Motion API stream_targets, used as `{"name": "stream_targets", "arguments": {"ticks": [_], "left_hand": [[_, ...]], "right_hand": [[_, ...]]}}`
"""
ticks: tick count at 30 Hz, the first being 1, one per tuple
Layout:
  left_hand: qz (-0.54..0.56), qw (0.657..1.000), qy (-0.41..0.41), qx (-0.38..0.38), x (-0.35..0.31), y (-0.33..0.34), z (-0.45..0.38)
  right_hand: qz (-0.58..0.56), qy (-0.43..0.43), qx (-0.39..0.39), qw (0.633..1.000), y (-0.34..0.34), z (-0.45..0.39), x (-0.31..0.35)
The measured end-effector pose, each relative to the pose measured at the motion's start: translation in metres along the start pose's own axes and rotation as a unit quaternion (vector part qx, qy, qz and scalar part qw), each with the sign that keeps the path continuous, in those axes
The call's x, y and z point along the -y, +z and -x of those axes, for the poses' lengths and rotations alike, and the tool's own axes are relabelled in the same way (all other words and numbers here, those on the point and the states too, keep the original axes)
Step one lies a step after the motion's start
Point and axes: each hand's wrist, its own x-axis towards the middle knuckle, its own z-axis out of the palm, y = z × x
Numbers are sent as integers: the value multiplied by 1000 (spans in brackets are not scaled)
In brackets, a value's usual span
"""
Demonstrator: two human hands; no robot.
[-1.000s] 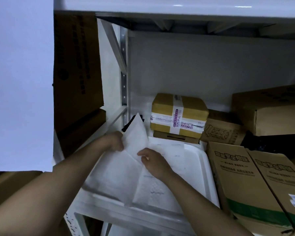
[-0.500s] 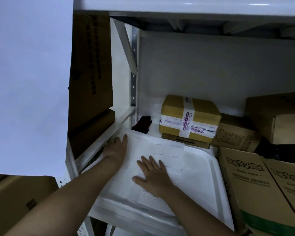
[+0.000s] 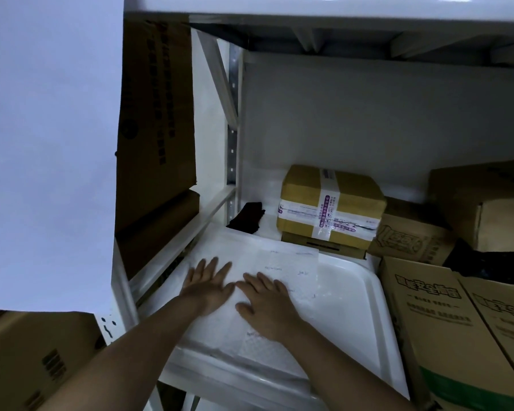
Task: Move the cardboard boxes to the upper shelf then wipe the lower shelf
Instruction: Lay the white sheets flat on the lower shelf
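Observation:
A white wiping sheet point(image 3: 282, 259) lies spread flat on the white lower shelf point(image 3: 347, 295). My left hand point(image 3: 208, 283) presses on its left part with straight, spread fingers. My right hand point(image 3: 267, 304) lies flat on the sheet just beside it, fingers straight too. At the back of the shelf stands a taped yellow cardboard box point(image 3: 330, 203) on top of a flatter box point(image 3: 324, 247). Brown printed cardboard boxes point(image 3: 436, 315) fill the right side of the shelf.
A dark cloth-like object point(image 3: 247, 218) sits in the back left corner by the upright post point(image 3: 232, 120). Large cartons point(image 3: 155, 120) stand in the neighbouring bay to the left. The upper shelf's underside point(image 3: 324, 28) runs overhead. A blank pale panel covers the left of the view.
The sheet, lifted and folded between both hands a second ago, now lies flat. Both hands went from pinching it to pressing it with open palms; the left hand slid right, close to the right hand.

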Motion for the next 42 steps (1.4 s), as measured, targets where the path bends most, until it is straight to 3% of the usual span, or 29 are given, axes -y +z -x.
{"name": "stream_targets", "arguments": {"ticks": [3, 7, 13, 18, 20, 23, 29, 36, 42], "left_hand": [[7, 1000, -4, -2, 0, 2, 0], [3, 1000, -9, -9, -2, 2, -1], [-12, 1000, -13, -19, -3, 5, 0], [-33, 999, -31, -28, -4, 4, 0], [-48, 998, -35, -29, -4, 3, 1], [-49, 998, -34, -34, -4, 1, 3], [-44, 998, -41, -33, -26, -6, 1], [-27, 990, 132, -31, -102, -8, 2], [5, 985, 173, -17, -131, 2, 2]], "right_hand": [[56, -49, -25, 997, -14, -6, 0], [154, -130, 7, 979, -35, -18, -4], [252, -162, 25, 954, -50, -18, 3], [353, -236, -1, 905, -60, -9, 3], [330, -257, 34, 907, -63, -8, 0], [288, -292, -33, 911, -78, -3, -5], [315, -261, -114, 905, -108, 20, -28], [311, -243, -143, 908, -127, 57, -53], [341, -155, -83, 924, -134, 89, -78]]}}
